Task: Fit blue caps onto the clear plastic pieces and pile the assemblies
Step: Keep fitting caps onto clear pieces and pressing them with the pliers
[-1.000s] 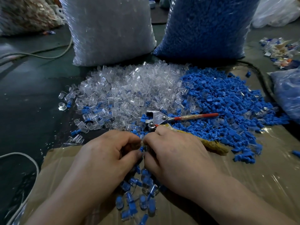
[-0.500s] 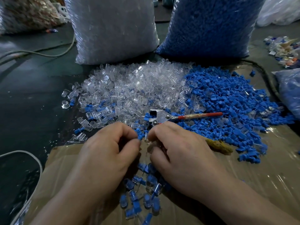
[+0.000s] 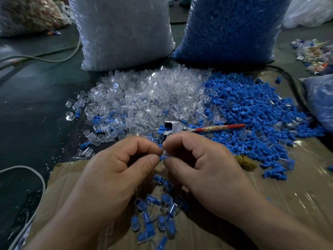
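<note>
left hand (image 3: pixel 115 170): knuckles up, thumb and forefinger pinching blue cap (image 3: pixel 162 157)
right hand (image 3: pixel 205 168): mirrored, pinching what looks like clear piece (image 3: pixel 166 152)

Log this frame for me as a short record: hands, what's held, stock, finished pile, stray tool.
left hand: pinches blue-and-clear part at fingertips
right hand: pinches the same part, opposite side
loose stock: heap of clear pieces; heap of blue caps right of it
finished pile: capped assemblies on cardboard beneath the hands
tool: red-handled pliers lying where the heaps meet
bags: bag of clear pieces, bag of blue caps, behind the heaps
</note>
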